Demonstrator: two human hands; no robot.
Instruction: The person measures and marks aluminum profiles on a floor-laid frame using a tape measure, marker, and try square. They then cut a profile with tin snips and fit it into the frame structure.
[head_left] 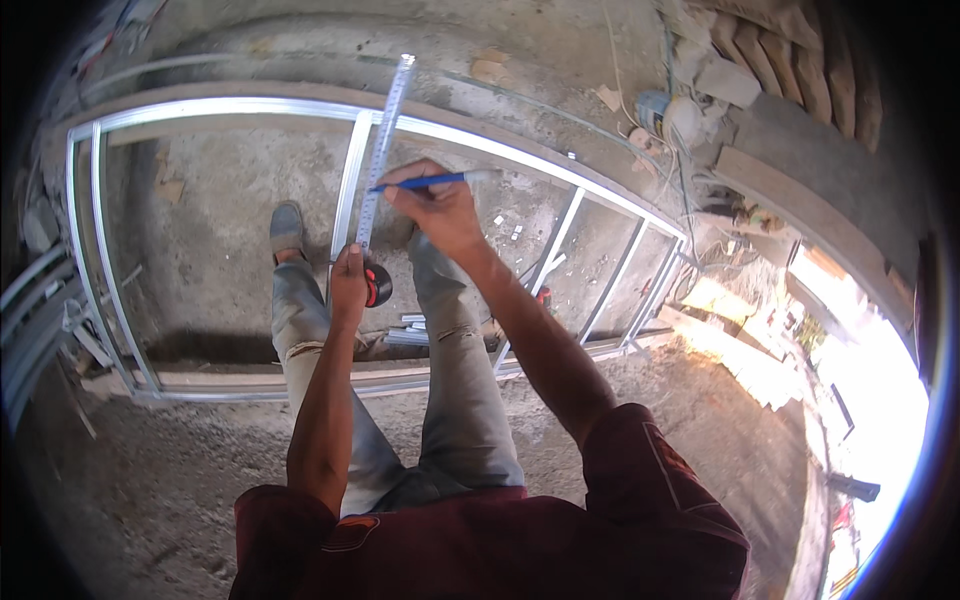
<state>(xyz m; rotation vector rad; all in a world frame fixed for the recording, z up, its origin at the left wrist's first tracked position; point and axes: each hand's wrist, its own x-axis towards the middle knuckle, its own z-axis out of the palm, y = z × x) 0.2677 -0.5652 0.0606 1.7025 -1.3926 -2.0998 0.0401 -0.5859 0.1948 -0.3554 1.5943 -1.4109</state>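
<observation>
My left hand (347,285) is closed around a black and red tape measure (378,286), thumb at the start of its blade. The pulled-out tape blade (381,145) runs away from me along a silver metal stud (348,190) and past the far rail of the metal frame (240,106). Between its fingers, my right hand (440,212) pinches a long blue pencil (425,182). The pencil lies nearly level, its tip pointing left at the blade's edge, over or beside the stud. Whether the tip touches the metal, I cannot tell.
The frame lies around my legs, with more crosspieces (560,235) to the right. Short metal offcuts (408,331) rest between my feet. Metal profiles (35,285) are stacked at far left. A wooden board (800,215), a blue-labelled container (653,108) and loose cables are at right.
</observation>
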